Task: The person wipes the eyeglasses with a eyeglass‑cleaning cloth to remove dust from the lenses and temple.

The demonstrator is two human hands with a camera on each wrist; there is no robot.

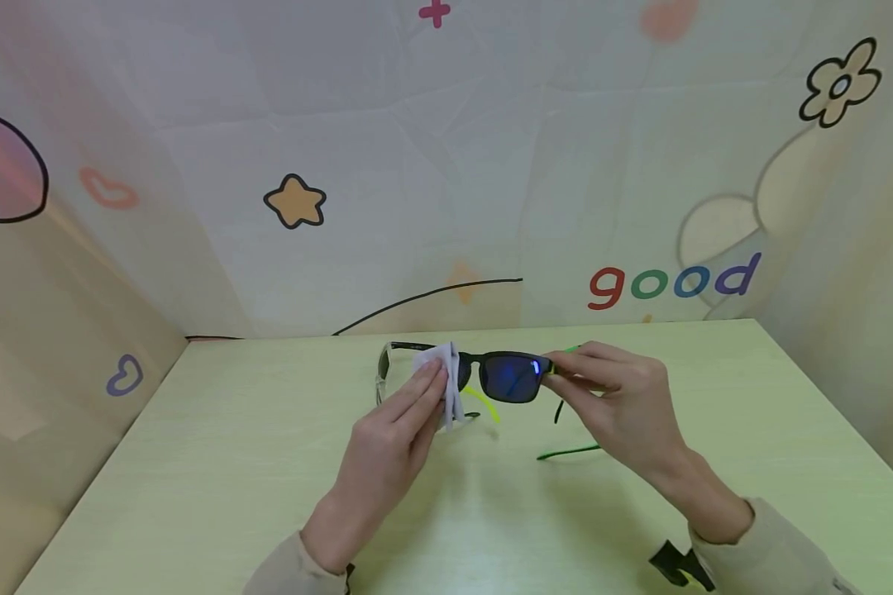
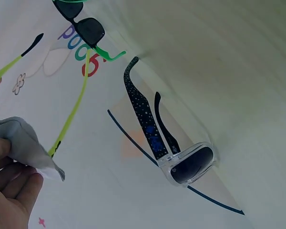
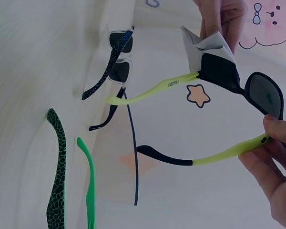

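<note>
In the head view, black-framed sunglasses [image 1: 512, 378] with dark bluish lenses are held up above the table. Their yellow temples [image 3: 224, 155] show best in the right wrist view, pointing away from the frame. My left hand [image 1: 390, 434] pinches a light grey cloth [image 1: 452, 388] around one lens, so that lens is mostly covered in the head view. At the opposite end of the frame, my right hand [image 1: 625, 397] grips the hinge corner and the root of a temple between thumb and fingers.
Clear-framed sunglasses [image 2: 190, 164] with speckled dark temples rest on the table [image 1: 216, 463], behind the left hand. Sunglasses with green temples [image 3: 56, 171] lie on the right, partly hidden by the right hand. A printed cloth backdrop [image 1: 417, 190] stands behind the table.
</note>
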